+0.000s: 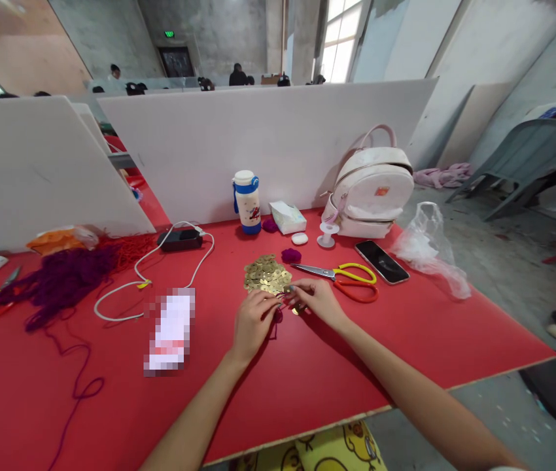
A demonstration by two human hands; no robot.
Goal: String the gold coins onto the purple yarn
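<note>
Just in front of a pile of gold coin-like discs [264,273], both hands are close together above the red table. My left hand [252,325] is closed in a pinch on dark purple yarn [278,318], which hangs in a small loop below the fingers. My right hand [321,302] pinches what looks like one gold disc [287,290] by the yarn; the fingers partly hide it. Another loose disc [295,311] shows under the right fingers. Scissors [339,272] with yellow and orange handles lie beyond my right hand, near a small purple yarn ball [291,256].
A blue-white bottle [247,204], tissue pack [288,217], white spool [328,234], black phone [382,261] and white backpack [373,190] stand or lie behind. Leftward are a pixelated phone [173,330], a cabled black box [180,239], and a purple yarn heap [69,278] with a trailing strand.
</note>
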